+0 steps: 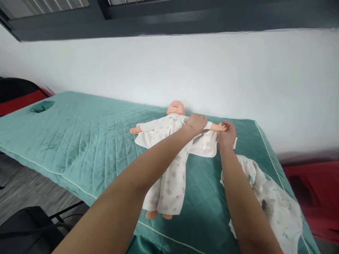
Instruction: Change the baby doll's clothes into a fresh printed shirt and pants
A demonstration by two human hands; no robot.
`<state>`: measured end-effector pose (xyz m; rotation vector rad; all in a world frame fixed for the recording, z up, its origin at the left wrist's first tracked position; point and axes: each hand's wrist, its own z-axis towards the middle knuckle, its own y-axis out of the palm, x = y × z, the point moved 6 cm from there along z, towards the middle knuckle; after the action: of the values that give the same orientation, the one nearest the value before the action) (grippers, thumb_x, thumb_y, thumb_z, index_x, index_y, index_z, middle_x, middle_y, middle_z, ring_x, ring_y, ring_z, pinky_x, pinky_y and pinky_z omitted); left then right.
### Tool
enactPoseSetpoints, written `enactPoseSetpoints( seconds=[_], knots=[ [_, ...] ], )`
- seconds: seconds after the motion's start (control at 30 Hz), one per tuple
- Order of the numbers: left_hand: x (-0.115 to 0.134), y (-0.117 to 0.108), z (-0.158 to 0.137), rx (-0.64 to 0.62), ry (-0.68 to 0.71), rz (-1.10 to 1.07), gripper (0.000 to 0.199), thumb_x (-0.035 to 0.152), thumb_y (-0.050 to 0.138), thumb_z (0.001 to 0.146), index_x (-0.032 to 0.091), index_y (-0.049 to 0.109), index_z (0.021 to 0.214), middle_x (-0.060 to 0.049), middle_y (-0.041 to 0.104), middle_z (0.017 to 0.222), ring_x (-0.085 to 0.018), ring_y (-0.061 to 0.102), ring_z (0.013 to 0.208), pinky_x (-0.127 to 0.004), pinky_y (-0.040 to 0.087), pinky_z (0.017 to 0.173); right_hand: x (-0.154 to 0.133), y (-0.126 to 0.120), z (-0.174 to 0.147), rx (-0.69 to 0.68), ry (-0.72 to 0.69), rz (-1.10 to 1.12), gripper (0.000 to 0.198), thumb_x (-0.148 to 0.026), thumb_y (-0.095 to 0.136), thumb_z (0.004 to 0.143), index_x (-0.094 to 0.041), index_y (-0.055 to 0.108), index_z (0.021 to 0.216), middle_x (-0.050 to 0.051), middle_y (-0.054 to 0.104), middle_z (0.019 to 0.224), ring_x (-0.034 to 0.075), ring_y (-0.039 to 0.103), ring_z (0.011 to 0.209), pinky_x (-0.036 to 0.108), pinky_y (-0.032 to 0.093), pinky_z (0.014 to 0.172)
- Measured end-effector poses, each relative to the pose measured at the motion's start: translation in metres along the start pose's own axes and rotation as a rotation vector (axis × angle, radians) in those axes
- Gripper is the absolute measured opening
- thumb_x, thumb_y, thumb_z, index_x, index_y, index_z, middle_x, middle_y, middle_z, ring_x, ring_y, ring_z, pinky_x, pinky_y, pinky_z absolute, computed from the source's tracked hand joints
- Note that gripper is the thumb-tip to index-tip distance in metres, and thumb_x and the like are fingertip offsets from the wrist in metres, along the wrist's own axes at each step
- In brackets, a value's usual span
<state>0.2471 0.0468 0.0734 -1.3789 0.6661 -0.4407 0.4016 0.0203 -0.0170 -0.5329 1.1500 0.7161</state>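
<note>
A baby doll lies on its back, head towards the wall, arms stretched out sideways. It wears a white patterned outfit with long legs, its bare feet sticking out at the bottom. Plain white cloth spreads out beneath the arm on the right. My left hand is closed over the white sleeve of that arm, near the shoulder. At the end of the same arm, the fingers of my right hand close around the doll's small hand. My forearms cover part of the doll's body and clothing.
A quilted green cover with a round hole lies over the bed. Another white patterned garment lies crumpled under my right forearm. Red chairs stand past both ends, and a white wall rises behind.
</note>
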Motion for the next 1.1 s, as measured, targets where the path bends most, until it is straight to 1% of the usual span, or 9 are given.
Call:
enactPoseSetpoints(
  seconds=[0.13,0.27,0.33,0.47,0.57,0.67,0.73,0.93,1.1],
  knots=[
    [-0.018,-0.014,-0.028,0.051,-0.032,-0.123,0.03,0.026,0.055,0.094,0.011,0.064,0.119,-0.016,0.066,0.123,-0.032,0.061,0.116,-0.044,0.047,0.091,-0.028,0.005,-0.014,-0.1,-0.158,-0.236,0.054,-0.01,0.047,0.063,-0.015,0.064,0.114,0.013,0.065,0.119,0.026,0.056,0.117,0.047,0.04,0.11],
    [-0.081,-0.016,-0.086,0.246,-0.201,-0.424,0.032,0.035,0.049,0.098,0.018,0.066,0.119,-0.01,0.069,0.125,-0.027,0.062,0.117,-0.04,0.048,0.096,-0.048,0.03,-0.035,-0.27,-0.369,-0.74,0.064,-0.01,0.044,0.07,-0.018,0.058,0.131,0.014,0.061,0.134,0.034,0.048,0.132,0.066,0.02,0.118],
    [-0.114,-0.003,-0.117,0.378,-0.312,-0.637,0.033,0.036,0.047,0.099,0.021,0.064,0.123,-0.007,0.068,0.129,-0.025,0.061,0.12,-0.039,0.048,0.101,-0.049,0.041,-0.043,-0.337,-0.408,-0.819,0.067,-0.01,0.045,0.071,-0.019,0.055,0.136,0.013,0.059,0.139,0.035,0.047,0.135,0.069,0.014,0.119],
    [-0.151,0.041,-0.155,0.565,-0.401,-1.012,0.036,0.038,0.043,0.101,0.021,0.064,0.124,-0.006,0.067,0.131,-0.02,0.06,0.124,-0.036,0.044,0.111,-0.049,0.055,-0.056,-0.47,-0.461,-0.663,0.066,-0.014,0.049,0.069,-0.022,0.056,0.135,0.01,0.06,0.14,0.03,0.05,0.134,0.057,0.03,0.119],
    [-0.158,0.064,-0.16,0.542,-0.401,-1.169,0.037,0.039,0.044,0.101,0.022,0.063,0.127,-0.005,0.062,0.14,-0.018,0.055,0.132,-0.035,0.039,0.118,-0.053,0.057,-0.063,-0.455,-0.364,-0.478,0.054,-0.023,0.052,0.08,-0.027,0.059,0.133,0.006,0.061,0.14,0.028,0.052,0.133,0.054,0.037,0.117],
    [-0.157,0.07,-0.155,0.471,-0.385,-1.199,0.041,0.044,0.051,0.098,0.024,0.059,0.132,-0.005,0.051,0.152,-0.019,0.043,0.144,-0.036,0.032,0.123,-0.064,0.065,-0.071,-0.394,-0.243,-0.34,0.04,-0.04,0.051,0.094,-0.028,0.064,0.13,0.005,0.063,0.137,0.027,0.055,0.131,0.053,0.037,0.116],
    [-0.155,0.07,-0.152,0.417,-0.371,-1.191,0.048,0.05,0.054,0.096,0.025,0.056,0.137,-0.004,0.043,0.158,-0.021,0.036,0.148,-0.037,0.029,0.125,-0.076,0.08,-0.077,-0.402,-0.211,-0.276,0.041,-0.048,0.048,0.097,-0.028,0.066,0.128,0.005,0.063,0.138,0.027,0.054,0.132,0.053,0.036,0.117],
    [-0.156,0.073,-0.148,0.329,-0.327,-1.172,0.058,0.056,0.057,0.092,0.029,0.05,0.142,-0.003,0.034,0.163,-0.025,0.028,0.152,-0.042,0.028,0.125,-0.102,0.137,-0.085,-0.726,-0.161,-0.193,0.046,-0.056,0.058,0.093,-0.031,0.061,0.131,0.003,0.054,0.148,0.027,0.045,0.141,0.05,0.028,0.122],
    [-0.155,0.073,-0.146,0.341,-0.294,-1.19,0.055,0.053,0.062,0.089,0.029,0.055,0.138,-0.004,0.036,0.161,-0.024,0.031,0.151,-0.041,0.029,0.124,-0.091,0.139,-0.079,-0.819,-0.032,-0.189,0.059,-0.056,0.072,0.082,-0.029,0.053,0.131,0.006,0.05,0.149,0.028,0.046,0.138,0.051,0.033,0.118]
  ],
)
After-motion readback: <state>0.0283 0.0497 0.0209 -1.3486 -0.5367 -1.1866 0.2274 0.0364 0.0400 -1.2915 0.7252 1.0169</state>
